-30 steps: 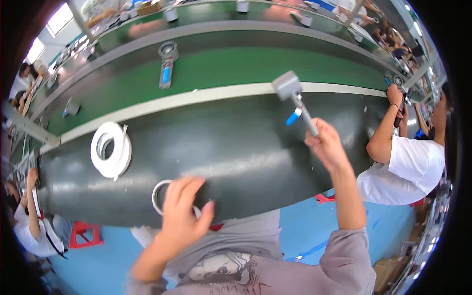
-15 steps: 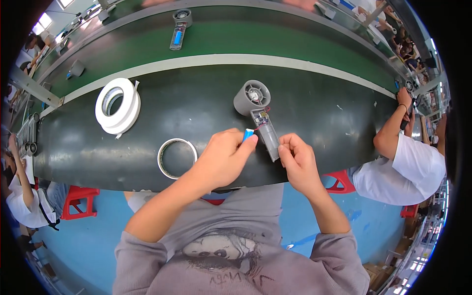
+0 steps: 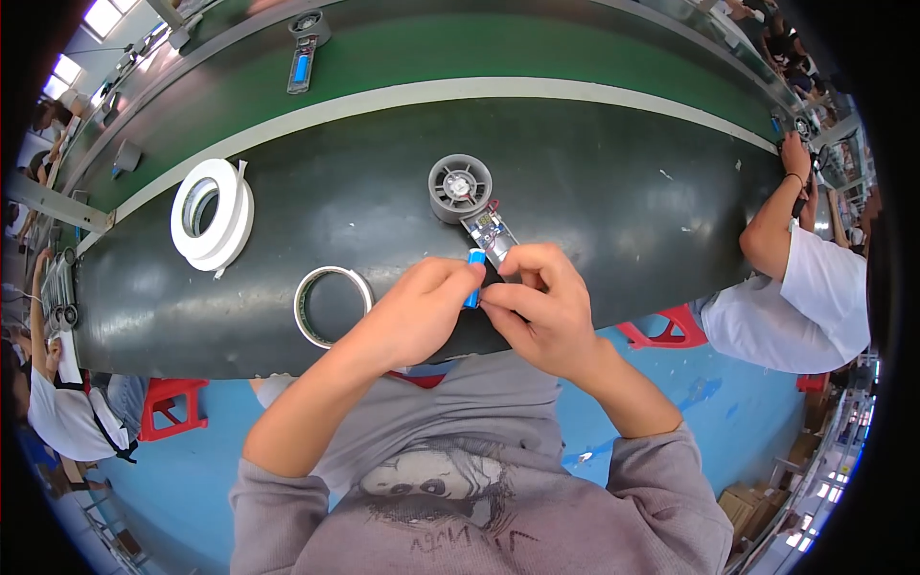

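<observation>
A blue cylindrical battery (image 3: 474, 278) is pinched upright between the thumb and fingers of my left hand (image 3: 422, 311). My right hand (image 3: 548, 311) is closed, its thumb and fingertips close against the battery's lower end; what they pinch is hidden. Just beyond my hands, a grey handheld fan (image 3: 460, 189) lies on the dark table with its round head away from me. Its handle is uncovered and shows a small circuit board (image 3: 489, 230) with red wire beside it. My right fingers cover the handle's near part.
Rolls of white tape (image 3: 213, 216) lie at the left, with a thinner tape ring (image 3: 333, 307) nearer my left forearm. Beyond the table's pale edge strip, a green conveyor (image 3: 412, 53) carries another opened fan (image 3: 304, 57). A co-worker's arm (image 3: 771, 211) reaches in at the right.
My right hand has left the handle's near end and moved left, up to the battery. The battery now stands more upright in my left hand. The whole view has shifted slightly.
</observation>
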`<action>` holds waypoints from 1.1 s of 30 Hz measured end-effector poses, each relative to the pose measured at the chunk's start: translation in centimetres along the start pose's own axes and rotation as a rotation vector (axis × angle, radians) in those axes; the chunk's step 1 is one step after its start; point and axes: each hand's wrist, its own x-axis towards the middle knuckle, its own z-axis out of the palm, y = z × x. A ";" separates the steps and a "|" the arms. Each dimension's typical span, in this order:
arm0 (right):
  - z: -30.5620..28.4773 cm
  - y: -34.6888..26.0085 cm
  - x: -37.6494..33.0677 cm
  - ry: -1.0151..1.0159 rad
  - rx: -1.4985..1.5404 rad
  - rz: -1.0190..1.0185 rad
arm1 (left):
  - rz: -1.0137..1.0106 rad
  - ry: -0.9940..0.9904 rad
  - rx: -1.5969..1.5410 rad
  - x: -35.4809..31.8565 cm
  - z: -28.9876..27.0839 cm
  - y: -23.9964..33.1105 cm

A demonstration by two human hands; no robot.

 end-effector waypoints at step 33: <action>0.3 2.3 2.3 -0.173 0.314 0.076 | 0.449 0.556 0.956 -8.8 -4.1 -4.5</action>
